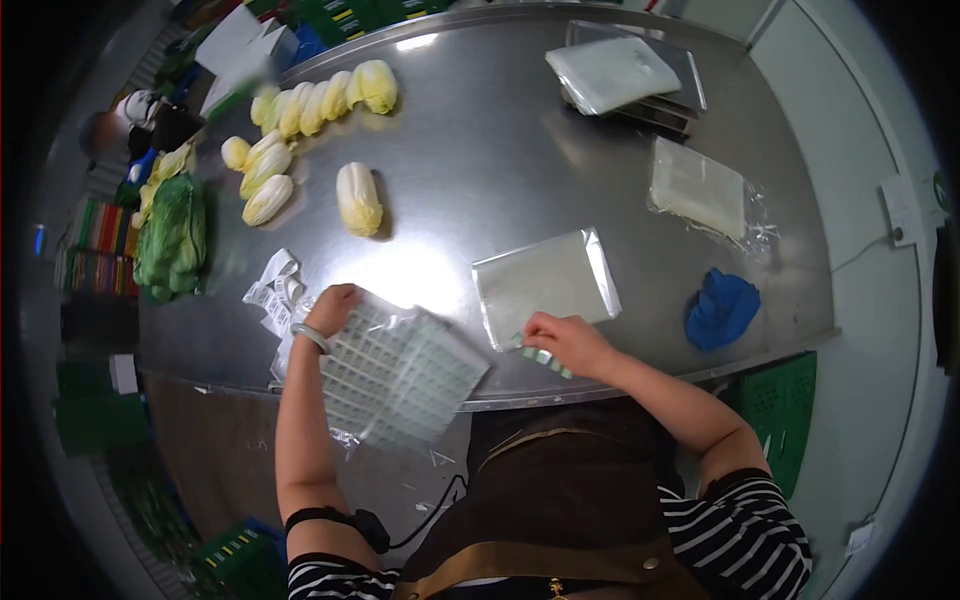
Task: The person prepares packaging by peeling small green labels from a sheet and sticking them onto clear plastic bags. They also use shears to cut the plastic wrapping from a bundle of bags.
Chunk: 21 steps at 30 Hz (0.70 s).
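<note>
My left hand point(334, 310) grips the top corner of a pale green sheet with a printed grid point(405, 375), like a sheet of labels in clear plastic, which hangs over the table's front edge. My right hand point(568, 342) pinches a short pale green strip point(548, 362), close over the near edge of a stack of clear plastic bags point(545, 280). Crumpled white printed papers point(277, 292) lie beside my left hand. Farther back, a single napa cabbage point(359, 200) rests on the steel table point(470, 130).
Several napa cabbages point(325, 100) stand in rows at the back left, with a green bag point(172, 240) of produce by the left edge. On the right are a scale point(690, 85) with a plastic packet point(612, 75) on it, another bag stack point(698, 188) and a crumpled blue cloth-like item point(722, 310).
</note>
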Each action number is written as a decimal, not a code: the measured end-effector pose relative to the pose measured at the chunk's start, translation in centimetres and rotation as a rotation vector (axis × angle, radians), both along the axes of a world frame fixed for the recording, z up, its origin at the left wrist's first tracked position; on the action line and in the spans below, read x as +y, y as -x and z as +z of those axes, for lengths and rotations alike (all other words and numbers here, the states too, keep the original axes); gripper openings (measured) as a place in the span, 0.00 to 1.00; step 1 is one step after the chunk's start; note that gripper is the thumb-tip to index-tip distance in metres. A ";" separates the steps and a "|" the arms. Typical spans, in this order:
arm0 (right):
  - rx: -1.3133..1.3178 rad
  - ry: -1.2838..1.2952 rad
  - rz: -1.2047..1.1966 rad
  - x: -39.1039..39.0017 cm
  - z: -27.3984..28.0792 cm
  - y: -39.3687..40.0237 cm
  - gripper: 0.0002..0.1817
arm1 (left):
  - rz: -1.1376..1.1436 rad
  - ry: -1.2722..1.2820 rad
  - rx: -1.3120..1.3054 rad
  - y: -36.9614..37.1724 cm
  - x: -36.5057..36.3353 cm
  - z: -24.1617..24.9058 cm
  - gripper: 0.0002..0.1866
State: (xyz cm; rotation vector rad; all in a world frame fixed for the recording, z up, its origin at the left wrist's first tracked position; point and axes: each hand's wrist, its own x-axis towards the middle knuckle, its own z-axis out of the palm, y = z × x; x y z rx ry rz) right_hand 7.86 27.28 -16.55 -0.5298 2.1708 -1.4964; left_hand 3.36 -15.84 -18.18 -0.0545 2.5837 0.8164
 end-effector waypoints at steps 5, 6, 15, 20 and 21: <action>-0.223 -0.114 -0.305 6.2 -7.5 0.6 0.09 | -0.167 0.612 0.162 0.2 0.6 -2.4 0.11; -0.238 -0.091 -0.354 6.9 -8.5 1.1 0.09 | -0.139 0.718 0.259 0.0 2.8 -2.4 0.10; 0.174 -0.659 -0.390 6.8 -12.5 7.2 0.13 | -0.453 -0.269 0.414 -1.7 20.5 -8.4 0.14; 0.166 -0.604 -0.383 10.0 -10.2 7.6 0.11 | -0.296 -0.283 0.293 -0.8 20.9 -11.1 0.10; -0.028 -0.391 -0.439 10.0 -8.8 7.6 0.11 | -0.233 -0.332 0.218 -0.5 20.9 -10.7 0.08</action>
